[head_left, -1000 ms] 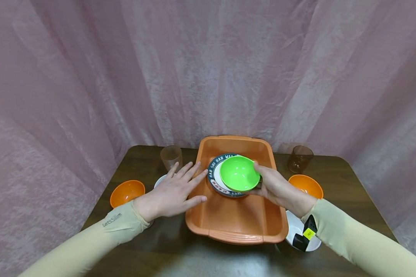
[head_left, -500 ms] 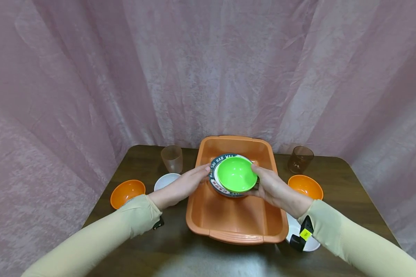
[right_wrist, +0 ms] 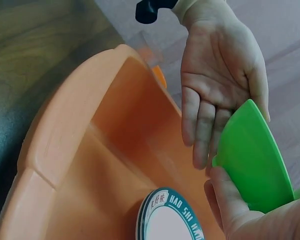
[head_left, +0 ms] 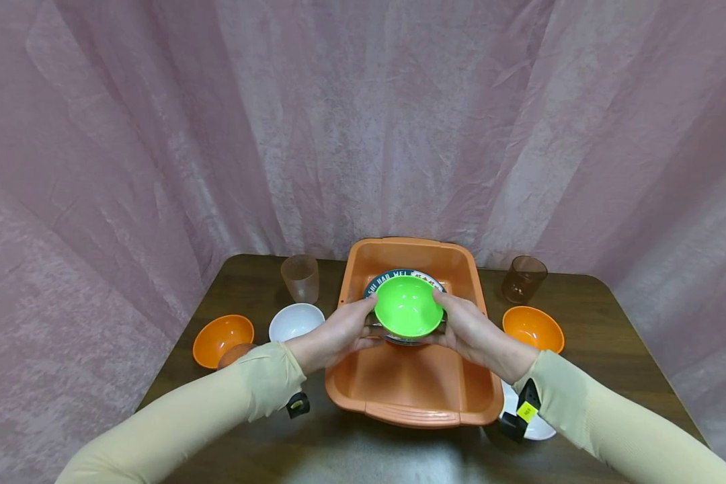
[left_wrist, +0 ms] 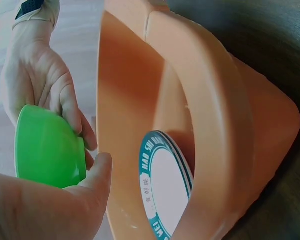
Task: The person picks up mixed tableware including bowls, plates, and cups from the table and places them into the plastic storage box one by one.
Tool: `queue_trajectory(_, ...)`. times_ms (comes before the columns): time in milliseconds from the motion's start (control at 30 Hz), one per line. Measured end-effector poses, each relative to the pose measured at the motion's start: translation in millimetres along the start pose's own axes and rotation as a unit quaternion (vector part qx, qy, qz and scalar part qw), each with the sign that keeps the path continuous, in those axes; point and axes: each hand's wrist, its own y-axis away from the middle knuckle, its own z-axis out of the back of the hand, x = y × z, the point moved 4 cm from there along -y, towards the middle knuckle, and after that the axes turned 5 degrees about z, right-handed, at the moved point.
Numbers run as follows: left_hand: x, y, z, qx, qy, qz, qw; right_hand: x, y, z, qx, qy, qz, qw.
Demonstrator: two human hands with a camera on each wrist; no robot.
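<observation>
A green bowl is held above the plates in the orange basin. My right hand grips its right side, thumb at the rim and fingers underneath. At its left side my left hand has the thumb by the rim and fingers beneath. In the left wrist view the bowl sits between both hands, beside the basin wall. The right wrist view shows the bowl over the teal-rimmed plates, stacked inside the basin.
Left of the basin are an orange bowl, a white bowl and a clear cup. To its right are a brown cup, another orange bowl and a white dish partly behind the right wrist. A pink curtain hangs behind.
My left hand has moved right from the basin's left edge to the green bowl and turned, its fingers no longer spread. The bowl and my right hand have shifted slightly left.
</observation>
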Motion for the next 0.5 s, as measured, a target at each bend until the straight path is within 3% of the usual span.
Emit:
queue_trajectory(300,2.9,-3.5,-0.4,0.006,0.022,0.007,0.9997,-1.7,1.0,-1.0,0.008,-0.007,0.003,0.9999)
queue_trajectory(500,2.7,-5.4,-1.5,0.025,0.061,0.010,0.9978,-2.4,1.1,-2.2,0.011,-0.007,0.004,0.9999)
